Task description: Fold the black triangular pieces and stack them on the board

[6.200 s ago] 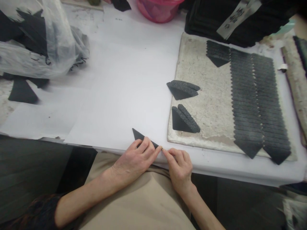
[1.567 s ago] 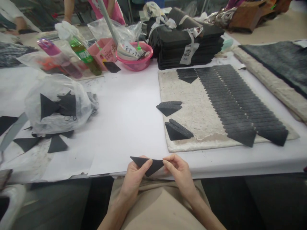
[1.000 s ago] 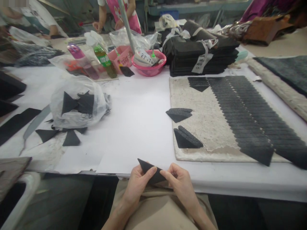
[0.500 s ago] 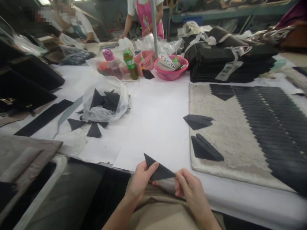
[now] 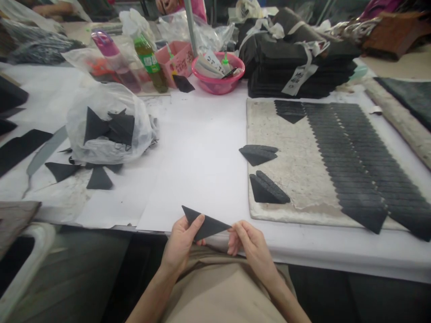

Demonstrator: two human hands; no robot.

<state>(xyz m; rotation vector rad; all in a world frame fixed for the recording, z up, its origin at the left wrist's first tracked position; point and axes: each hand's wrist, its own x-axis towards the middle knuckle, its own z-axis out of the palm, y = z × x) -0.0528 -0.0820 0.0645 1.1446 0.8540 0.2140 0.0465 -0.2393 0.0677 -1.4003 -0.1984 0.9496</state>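
A dark triangular piece point(image 5: 210, 225) is held between my two hands at the table's front edge. My left hand point(image 5: 183, 235) pinches its left part, thumb on top. The fingertips of my right hand point(image 5: 247, 237) are closed on its pointed right corner. To the right, on a worn grey board point(image 5: 289, 179), lie two small groups of folded dark pieces point(image 5: 258, 154) point(image 5: 267, 187) and long overlapping rows of dark pieces point(image 5: 346, 157). A clear plastic bag point(image 5: 139, 143) at the left holds more dark triangles point(image 5: 121, 128), and loose ones point(image 5: 100, 178) lie in front of it.
Behind are a pink basin point(image 5: 218, 85), a green bottle point(image 5: 150, 63), a pink box point(image 5: 178, 58) and a metal pole point(image 5: 191, 27). A tall stack of black material point(image 5: 299, 67) stands back right. Parts of other people show at the far side.
The view has turned, so the table's contents appear shifted left and up. Both hands keep their hold on the dark triangle, with its long edge now a little flatter.
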